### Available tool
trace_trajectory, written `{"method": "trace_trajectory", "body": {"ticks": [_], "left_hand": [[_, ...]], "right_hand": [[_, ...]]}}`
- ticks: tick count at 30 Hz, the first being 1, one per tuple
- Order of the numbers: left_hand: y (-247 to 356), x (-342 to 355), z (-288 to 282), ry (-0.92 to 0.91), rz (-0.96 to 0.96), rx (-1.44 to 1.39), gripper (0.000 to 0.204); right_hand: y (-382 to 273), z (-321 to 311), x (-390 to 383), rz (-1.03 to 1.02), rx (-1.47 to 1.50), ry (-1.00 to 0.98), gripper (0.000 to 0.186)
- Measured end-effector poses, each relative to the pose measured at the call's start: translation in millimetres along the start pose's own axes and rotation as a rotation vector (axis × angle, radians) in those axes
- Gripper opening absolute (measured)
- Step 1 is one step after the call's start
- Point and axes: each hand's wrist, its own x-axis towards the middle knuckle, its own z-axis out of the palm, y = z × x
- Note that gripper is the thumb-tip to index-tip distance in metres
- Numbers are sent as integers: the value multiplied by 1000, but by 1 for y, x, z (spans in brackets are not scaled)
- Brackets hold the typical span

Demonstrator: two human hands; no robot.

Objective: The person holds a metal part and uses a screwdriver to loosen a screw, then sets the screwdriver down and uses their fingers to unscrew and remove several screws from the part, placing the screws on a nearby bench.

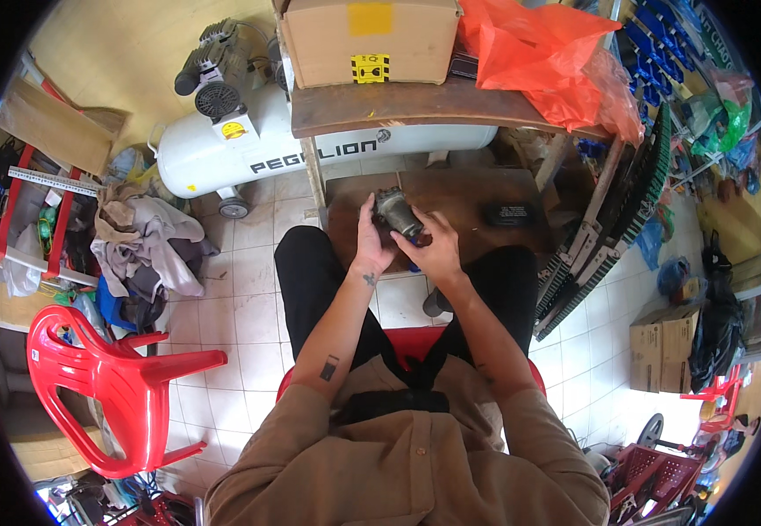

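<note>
Above the dark wooden lower shelf (464,186), both hands hold a grey metal cylindrical part (400,216) that looks like a small motor. My left hand (372,238) is wrapped along its left side, the thumb up by its far end. My right hand (434,250) grips the nearer, lower right end, where a bit of blue shows. The part is tilted, and fingers hide its underside. A flat black box (507,214) lies on the shelf to the right of my hands.
A cardboard box (371,44) and an orange-red plastic bag (529,57) sit on the upper wooden top (415,110). Behind stands a white air compressor (214,153). A red plastic chair (108,386) is at left; long toothed black strips (604,232) lean at right.
</note>
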Motion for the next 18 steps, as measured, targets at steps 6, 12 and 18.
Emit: {"method": "trace_trajectory", "body": {"ticks": [6,12,18], "left_hand": [[-11,-2,2,62,-20,-125,59],[-9,-1,-7,93,-37,-137,67],[-9,9,-14,86,-81,-178,64]], "right_hand": [[-6,2,-2,-16,15,12,58],[-4,13,-8,-35,4,-13,58],[1,17,-12,-11,65,-11,54]]}}
